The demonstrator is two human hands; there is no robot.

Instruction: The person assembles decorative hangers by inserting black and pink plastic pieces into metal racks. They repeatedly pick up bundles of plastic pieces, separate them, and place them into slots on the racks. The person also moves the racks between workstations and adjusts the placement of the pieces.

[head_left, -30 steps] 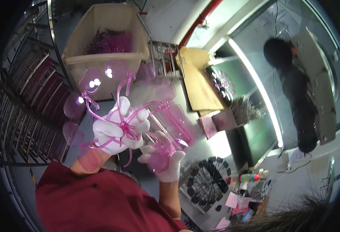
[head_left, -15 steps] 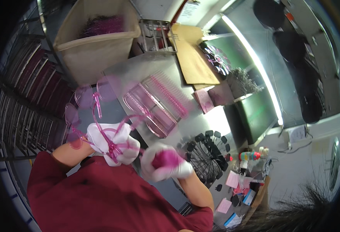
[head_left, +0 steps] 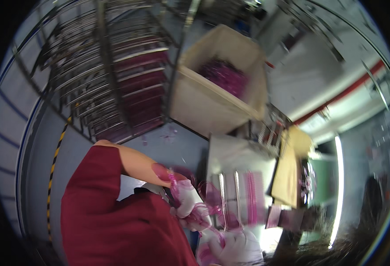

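My left hand (head_left: pixel 187 200), in a white glove, is closed on a pink see-through plastic sprue (head_left: pixel 198 213), a branched piece with thin stems. Round, flat pink discs hang from the stems, some against my left forearm and others over the worktable. Beside it at the lower edge, my white-gloved right hand (head_left: pixel 241 248) is curled, with magenta showing at its fingers. Blur hides what it holds. Just past both hands, a clear rack (head_left: pixel 230 195) with a row of pink pins lies on the metal worktable (head_left: pixel 224 150).
A large beige bin (head_left: pixel 195 95) with magenta pieces in it stands beyond the table. Metal shelving (head_left: pixel 111 80) with pink-loaded trays rises at the left. Brown cardboard (head_left: pixel 287 173) lies along the table's far right. Pink scraps (head_left: pixel 170 134) are on the floor.
The view has swung left, so the shelving and bin now sit nearer the middle and the hands lower down. Both hands stay close together, the left one keeping the sprue.
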